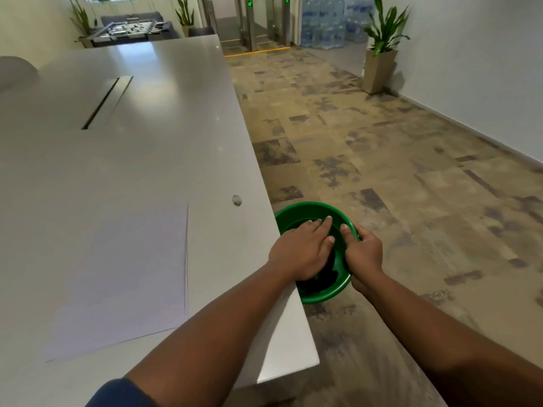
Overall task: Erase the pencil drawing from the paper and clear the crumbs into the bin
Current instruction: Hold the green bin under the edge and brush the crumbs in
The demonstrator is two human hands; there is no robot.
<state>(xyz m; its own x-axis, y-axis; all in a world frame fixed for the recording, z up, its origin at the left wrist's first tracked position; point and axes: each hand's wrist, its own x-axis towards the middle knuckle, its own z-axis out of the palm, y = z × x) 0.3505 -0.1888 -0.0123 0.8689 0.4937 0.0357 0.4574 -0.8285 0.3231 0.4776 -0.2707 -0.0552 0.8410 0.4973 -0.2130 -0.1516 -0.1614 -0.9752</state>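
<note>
With the round green plastic bin held just below the right edge of the long pale-grey table, the step in hand looks like the crumb dump, last part of the task. Right hand grips the bin's near-right rim, thumb inside, fingers curled under the outside wall. Left hand hangs over the bin mouth, palm down, fingers straight and together, holding nothing visible; probably brushing or shaking crumbs off into it. Crumbs themselves too small to make out. Large white sheet of paper lies flat on the table, left of both hands, well apart from them; no pencil drawing visible on it apart from a thin dark line along its right edge, so the erasing looks done or close to it. Small grey round object sits near the table edge beyond the paper; could be the eraser, can't tell. Next move likely calls for checking the table strip between paper and edge for leftover crumbs, sweeping them over the edge while the bin is kept tight under it.
</note>
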